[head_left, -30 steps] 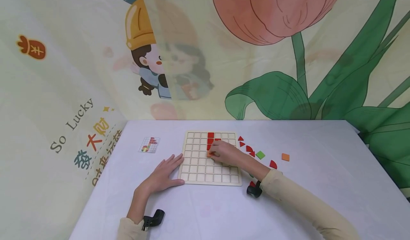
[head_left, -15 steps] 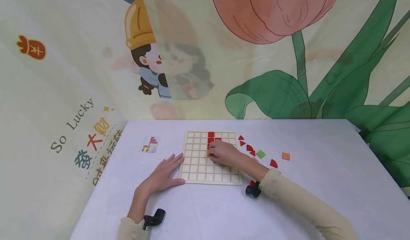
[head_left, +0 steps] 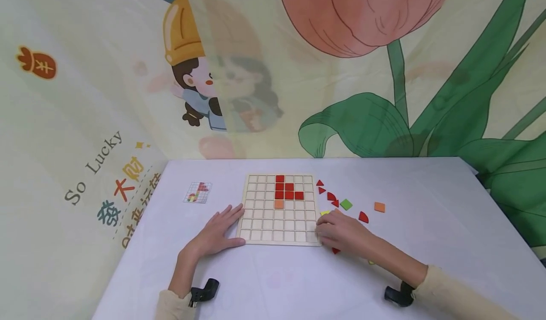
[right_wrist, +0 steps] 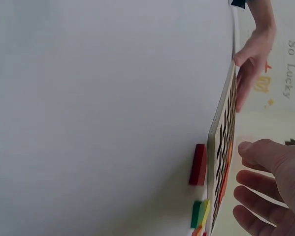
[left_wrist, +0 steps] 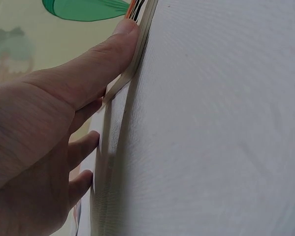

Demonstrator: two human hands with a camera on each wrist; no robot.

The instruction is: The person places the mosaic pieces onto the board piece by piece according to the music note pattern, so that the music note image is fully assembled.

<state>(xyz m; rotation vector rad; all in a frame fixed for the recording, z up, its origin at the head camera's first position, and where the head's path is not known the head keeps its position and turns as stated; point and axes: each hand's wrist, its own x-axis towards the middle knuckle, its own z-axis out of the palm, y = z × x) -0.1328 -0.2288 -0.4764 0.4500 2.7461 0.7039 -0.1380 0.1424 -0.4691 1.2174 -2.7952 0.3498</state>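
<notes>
A wooden grid board (head_left: 263,225) lies on the white table. Red squares (head_left: 289,195) fill several of its upper cells, and one orange square (head_left: 279,204) sits in the cell below their left column. My left hand (head_left: 218,233) rests at the board's left side, fingers spread; its thumb touches the board edge in the left wrist view. Beside the board's lower right edge hovers my right hand (head_left: 343,233), with nothing seen between its relaxed fingers in the right wrist view. Under it and around it lie loose pieces, partly hidden, among them a red piece (right_wrist: 198,164).
A small pattern card (head_left: 198,193) lies left of the board. On the right are scattered red pieces (head_left: 331,196), a green square (head_left: 346,204), a yellow piece (head_left: 325,213) and an orange square (head_left: 379,207). A printed curtain (head_left: 256,144) hangs behind the table.
My right hand has let go of the orange square in its cell and moved right and nearer, off the grid to the loose pieces. The left hand stays in place.
</notes>
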